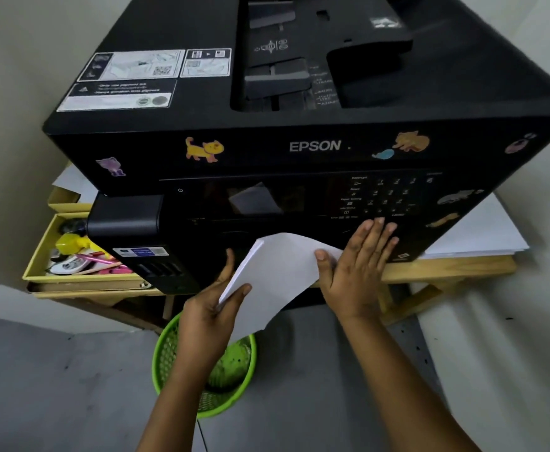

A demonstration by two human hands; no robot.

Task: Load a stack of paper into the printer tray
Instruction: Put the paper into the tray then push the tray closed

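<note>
A thin stack of white paper [276, 275] hangs in front of the lower face of a large black Epson printer [299, 132]. My left hand [216, 308] grips the stack's near left corner, thumb on top. My right hand [358, 269] lies flat, fingers spread, on the stack's right edge and against the printer's front below the keypad. The paper's far edge points at the dark front of the printer. The tray itself is hidden behind the paper and my hands.
The printer stands on a wooden table [456, 267]. Yellow boxes [38, 256] with pens and small items sit at the left. More white sheets [482, 233] lie under the printer's right side. A green mesh basket [231, 383] stands on the grey floor below.
</note>
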